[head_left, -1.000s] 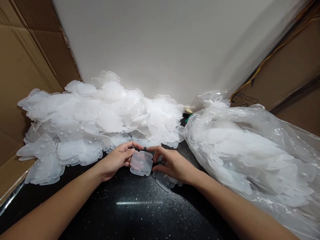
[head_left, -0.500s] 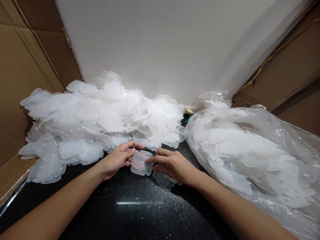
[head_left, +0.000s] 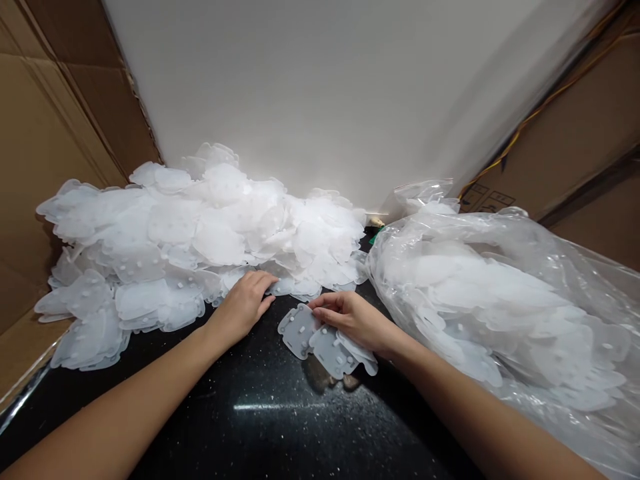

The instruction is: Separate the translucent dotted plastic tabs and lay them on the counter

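My right hand (head_left: 350,317) pinches several frosted, translucent plastic pieces (head_left: 334,352) by their upper edges. They are fanned out just above the black surface, flat with notched outlines and small raised bumps. At the front edge of a big heap of the same pieces (head_left: 220,233), my left hand (head_left: 249,298) reaches palm down. Its fingers extend over the nearest pieces and the thumb stands apart. What lies under those fingertips is partly hidden.
A clear plastic bag (head_left: 500,240) full of similar white pieces lies to the right. Cardboard (head_left: 55,133) rises at the left and more cardboard (head_left: 575,147) at the right, with a yellow wire (head_left: 530,120) along it. A pale wall (head_left: 320,93) stands behind the black speckled tabletop (head_left: 280,433).
My left hand has let go of the single piece and moved up to the heap. That piece now sits with the others in my right hand, which holds them fanned out.
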Demonstrator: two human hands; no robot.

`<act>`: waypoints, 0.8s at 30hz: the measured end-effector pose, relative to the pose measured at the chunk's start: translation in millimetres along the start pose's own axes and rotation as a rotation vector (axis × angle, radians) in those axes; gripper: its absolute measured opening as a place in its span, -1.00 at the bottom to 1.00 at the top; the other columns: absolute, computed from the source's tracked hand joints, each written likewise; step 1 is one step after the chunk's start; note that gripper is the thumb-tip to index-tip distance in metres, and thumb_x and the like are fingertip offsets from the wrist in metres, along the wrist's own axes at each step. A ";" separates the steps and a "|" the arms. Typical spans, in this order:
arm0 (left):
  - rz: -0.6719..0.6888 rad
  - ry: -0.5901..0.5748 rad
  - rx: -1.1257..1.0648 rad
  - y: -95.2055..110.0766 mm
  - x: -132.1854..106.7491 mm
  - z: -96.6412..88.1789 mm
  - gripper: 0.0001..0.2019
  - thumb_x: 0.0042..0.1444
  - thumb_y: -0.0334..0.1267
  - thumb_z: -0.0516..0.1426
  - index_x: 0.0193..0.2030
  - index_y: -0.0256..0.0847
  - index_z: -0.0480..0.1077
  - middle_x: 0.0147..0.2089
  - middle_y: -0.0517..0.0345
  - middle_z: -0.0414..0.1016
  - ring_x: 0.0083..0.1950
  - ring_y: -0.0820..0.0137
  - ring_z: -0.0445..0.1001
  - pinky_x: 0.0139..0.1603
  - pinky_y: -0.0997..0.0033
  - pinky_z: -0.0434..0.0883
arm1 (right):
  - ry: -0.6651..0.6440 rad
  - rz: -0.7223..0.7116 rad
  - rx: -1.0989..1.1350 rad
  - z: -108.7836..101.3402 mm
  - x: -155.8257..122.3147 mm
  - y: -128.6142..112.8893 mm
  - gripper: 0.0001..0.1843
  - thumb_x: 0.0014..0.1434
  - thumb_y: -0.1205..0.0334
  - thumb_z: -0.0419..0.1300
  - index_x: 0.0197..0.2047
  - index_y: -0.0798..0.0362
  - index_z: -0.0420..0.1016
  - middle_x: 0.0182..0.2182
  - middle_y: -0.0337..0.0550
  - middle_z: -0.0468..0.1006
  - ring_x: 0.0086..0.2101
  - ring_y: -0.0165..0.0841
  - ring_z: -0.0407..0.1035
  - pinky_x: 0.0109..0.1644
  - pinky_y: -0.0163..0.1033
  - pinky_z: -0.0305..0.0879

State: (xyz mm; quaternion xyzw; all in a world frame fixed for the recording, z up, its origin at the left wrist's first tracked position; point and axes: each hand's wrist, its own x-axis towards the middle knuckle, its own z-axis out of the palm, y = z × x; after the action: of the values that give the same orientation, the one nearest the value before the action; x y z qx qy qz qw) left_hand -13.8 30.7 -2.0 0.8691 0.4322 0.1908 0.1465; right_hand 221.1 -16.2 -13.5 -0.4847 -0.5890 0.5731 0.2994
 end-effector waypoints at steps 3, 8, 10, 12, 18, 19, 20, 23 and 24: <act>0.032 -0.039 0.098 0.6 2.7 1.2 -0.79 0.23 -0.41 0.03 -0.04 -0.21 0.40 -0.05 -0.05 0.49 0.04 0.12 0.39 0.04 0.10 0.37 | -0.021 -0.010 -0.027 -3.7 -0.6 0.1 -0.69 0.19 0.05 0.21 -0.16 0.11 0.59 -0.38 -0.14 0.61 -0.48 -0.44 0.37 -0.40 -0.32 0.24; 0.073 -0.089 0.259 6.8 1.0 0.0 -0.80 0.25 -0.47 -0.04 -0.29 -0.21 0.37 -0.22 -0.02 0.45 -0.10 0.17 0.39 -0.16 0.21 0.37 | -0.097 0.013 -0.046 -8.9 -5.1 -9.5 -0.68 0.24 0.10 0.18 -0.05 0.11 0.57 -0.35 -0.14 0.63 -0.43 -0.42 0.41 -0.34 -0.30 0.30; 0.079 -0.085 0.275 8.0 -0.4 -0.6 -0.79 0.24 -0.49 -0.05 -0.30 -0.21 0.36 -0.23 -0.01 0.44 -0.13 0.18 0.39 -0.18 0.24 0.36 | -0.135 0.027 -0.060 -12.2 -6.4 -12.1 -0.64 0.24 0.07 0.20 0.00 0.10 0.53 -0.34 -0.14 0.62 -0.41 -0.41 0.43 -0.31 -0.30 0.31; 0.079 -0.070 0.275 8.9 -2.4 -2.2 -0.79 0.22 -0.51 -0.03 -0.29 -0.22 0.37 -0.24 0.00 0.45 -0.13 0.19 0.40 -0.20 0.27 0.35 | -0.162 0.038 -0.112 -16.2 -7.7 -13.8 -0.56 0.21 0.01 0.23 0.07 0.10 0.48 -0.33 -0.13 0.62 -0.39 -0.39 0.44 -0.29 -0.27 0.31; -0.033 0.017 0.098 12.6 -11.4 -15.5 -0.85 0.17 -0.45 0.05 -0.25 -0.18 0.41 -0.25 0.14 0.52 -0.31 0.34 0.45 -0.33 0.36 0.32 | -0.073 0.020 -0.346 -28.8 -10.9 -15.2 -0.65 0.03 -0.04 0.37 -0.31 0.09 0.52 -0.48 -0.19 0.49 -0.47 -0.41 0.32 -0.39 -0.30 0.18; -0.062 0.040 0.023 12.8 -12.2 -18.1 -0.86 0.16 -0.44 0.04 -0.27 -0.18 0.41 -0.26 0.16 0.52 -0.32 0.36 0.45 -0.32 0.37 0.33 | -0.074 0.038 -0.315 -29.8 -11.0 -14.4 -0.63 0.04 -0.07 0.35 -0.43 0.09 0.46 -0.54 -0.21 0.45 -0.52 -0.43 0.29 -0.44 -0.30 0.14; -0.090 0.064 -0.047 12.8 -12.6 -20.6 -0.86 0.15 -0.43 0.04 -0.30 -0.18 0.41 -0.27 0.16 0.51 -0.31 0.37 0.45 -0.30 0.38 0.35 | -0.074 0.057 -0.267 -30.0 -10.7 -13.3 -0.58 0.07 -0.10 0.32 -0.50 0.07 0.39 -0.59 -0.23 0.41 -0.56 -0.44 0.25 -0.47 -0.31 0.11; -0.165 0.098 -0.206 11.4 -11.6 -26.0 -0.89 0.12 -0.33 0.06 -0.32 -0.18 0.42 -0.26 0.14 0.47 -0.25 0.35 0.45 -0.23 0.35 0.40 | -0.047 0.064 -0.118 -24.5 -8.3 -9.2 -0.52 0.11 -0.17 0.24 -0.54 0.03 0.25 -0.66 -0.29 0.33 -0.62 -0.46 0.21 -0.52 -0.31 0.07; -0.192 0.103 -0.242 10.8 -11.1 -26.8 -0.90 0.10 -0.30 0.08 -0.31 -0.17 0.43 -0.23 0.13 0.46 -0.22 0.33 0.46 -0.20 0.32 0.41 | -0.033 0.037 -0.095 -20.5 -7.2 -8.1 -0.52 0.10 -0.16 0.25 -0.54 0.02 0.24 -0.65 -0.30 0.34 -0.61 -0.45 0.22 -0.50 -0.31 0.08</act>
State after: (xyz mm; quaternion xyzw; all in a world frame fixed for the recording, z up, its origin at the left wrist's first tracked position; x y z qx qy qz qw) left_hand -24.7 17.9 24.0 0.7888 0.4942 0.2708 0.2454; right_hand 240.5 -13.9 -0.9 -0.4996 -0.6113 0.5579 0.2558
